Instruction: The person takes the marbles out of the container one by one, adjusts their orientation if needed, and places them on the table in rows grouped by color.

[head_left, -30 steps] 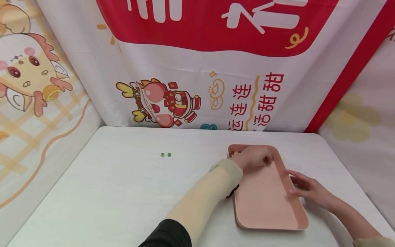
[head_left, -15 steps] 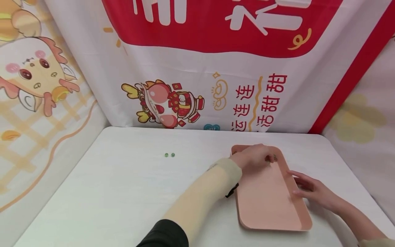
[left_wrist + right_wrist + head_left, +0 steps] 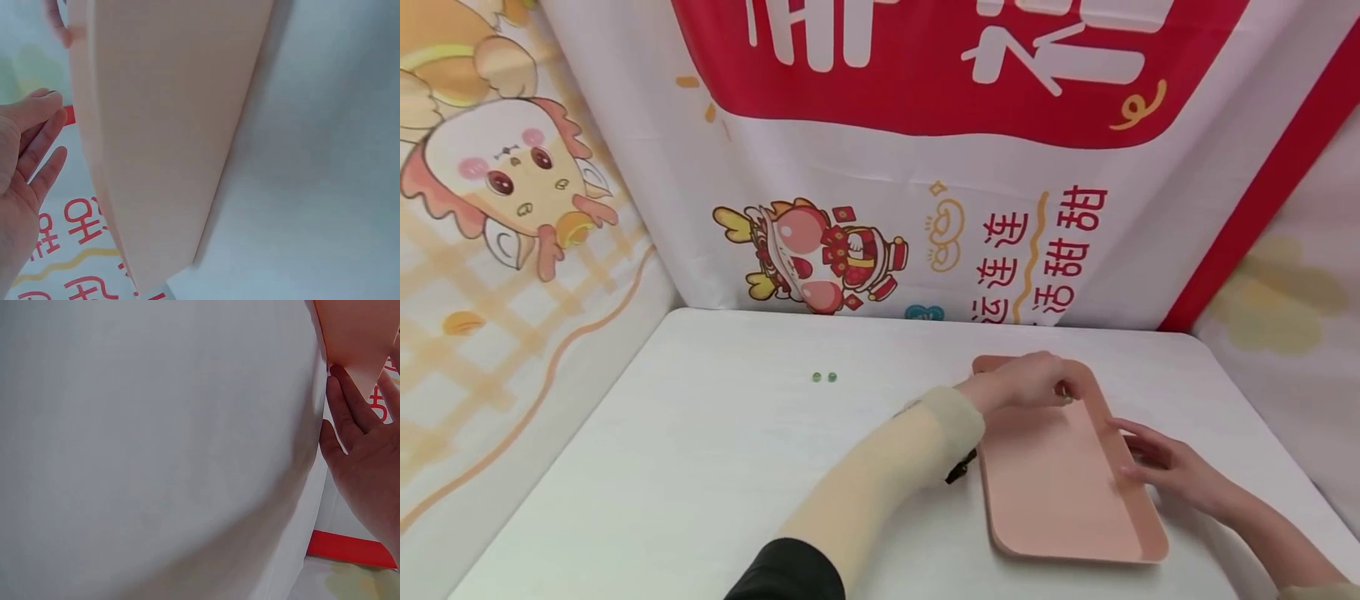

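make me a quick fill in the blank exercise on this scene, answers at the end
1. On the white table, apart from the tray, lie exactly ____ small round green pieces.
2. In the head view, the right hand touches the tray's ____ long side.
3. Of the tray's near and far ends, the left hand is closer to the ____ one.

Missing words: two; right; far.

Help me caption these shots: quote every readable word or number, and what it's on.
"运连连": left red row, sideways on the backdrop.
"活甜甜": right red row, same backdrop.
Large white characters, same backdrop: cut off, unreadable.
Teal heart, same backdrop: too small.
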Demonstrator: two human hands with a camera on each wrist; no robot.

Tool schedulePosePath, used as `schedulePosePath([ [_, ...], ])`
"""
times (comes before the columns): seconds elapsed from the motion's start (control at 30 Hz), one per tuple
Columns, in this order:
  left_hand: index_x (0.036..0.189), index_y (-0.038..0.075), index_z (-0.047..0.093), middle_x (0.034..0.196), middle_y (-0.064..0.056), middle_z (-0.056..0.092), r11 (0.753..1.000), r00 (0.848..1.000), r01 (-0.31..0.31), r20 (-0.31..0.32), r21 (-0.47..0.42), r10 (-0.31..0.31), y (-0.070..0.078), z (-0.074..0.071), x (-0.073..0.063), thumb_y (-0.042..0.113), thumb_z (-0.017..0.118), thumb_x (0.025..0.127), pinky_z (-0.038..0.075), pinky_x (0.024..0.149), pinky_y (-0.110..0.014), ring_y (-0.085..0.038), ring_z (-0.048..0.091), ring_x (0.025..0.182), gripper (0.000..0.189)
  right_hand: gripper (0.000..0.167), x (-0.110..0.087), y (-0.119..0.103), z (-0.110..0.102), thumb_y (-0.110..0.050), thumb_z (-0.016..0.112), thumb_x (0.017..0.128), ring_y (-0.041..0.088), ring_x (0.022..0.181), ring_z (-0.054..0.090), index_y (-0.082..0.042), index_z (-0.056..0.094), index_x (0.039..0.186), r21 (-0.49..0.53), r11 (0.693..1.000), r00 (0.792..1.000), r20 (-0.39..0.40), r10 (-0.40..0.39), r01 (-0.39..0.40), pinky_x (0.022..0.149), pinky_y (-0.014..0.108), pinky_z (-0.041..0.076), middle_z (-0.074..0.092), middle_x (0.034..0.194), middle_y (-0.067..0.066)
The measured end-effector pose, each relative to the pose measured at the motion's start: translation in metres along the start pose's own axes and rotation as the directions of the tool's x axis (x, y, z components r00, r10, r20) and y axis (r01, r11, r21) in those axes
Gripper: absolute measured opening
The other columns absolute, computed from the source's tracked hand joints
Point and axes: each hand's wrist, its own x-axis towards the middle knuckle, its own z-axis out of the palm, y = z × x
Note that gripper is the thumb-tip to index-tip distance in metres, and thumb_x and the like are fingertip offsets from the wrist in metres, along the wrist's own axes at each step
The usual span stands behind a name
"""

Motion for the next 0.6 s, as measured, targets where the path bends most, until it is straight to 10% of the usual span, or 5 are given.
schedulePosePath([
  [0.33, 0.115, 0.017, 0.072, 0.098, 0.016, 0.064, 0.992, 0.996, -0.085, -0.023, 0.088, 0.087, -0.001, -0.012, -0.017, 0.017, 0.065, 0.094, 0.038, 0.082, -0.007, 0.006, 0.054, 0.090, 0.022, 0.059, -0.001, 0.001, -0.001, -0.002, 0.067, 0.089, -0.008, 0.108, 0.053, 0.004, 0.040, 0.142, -0.004, 1.000, 1.000, 0.015, 0.025, -0.025, 0.082, 0.012, 0.045, 0.055, 0.124, -0.022],
  [0.6, 0.114, 0.022, 0.072, 0.095, 0.018, 0.064, 0.998, 0.995, -0.029, -0.094, 0.056, 0.034, -0.007, -0.017, -0.047, 0.020, 0.068, 0.093, 0.041, 0.076, -0.010, 0.007, 0.054, 0.089, 0.021, 0.058, 0.001, -0.002, 0.000, -0.002, 0.067, 0.090, -0.008, 0.107, 0.053, 0.003, 0.042, 0.142, -0.004, 0.998, 0.998, 0.009, 0.067, -0.067, 0.081, 0.013, 0.046, 0.056, 0.123, -0.021],
])
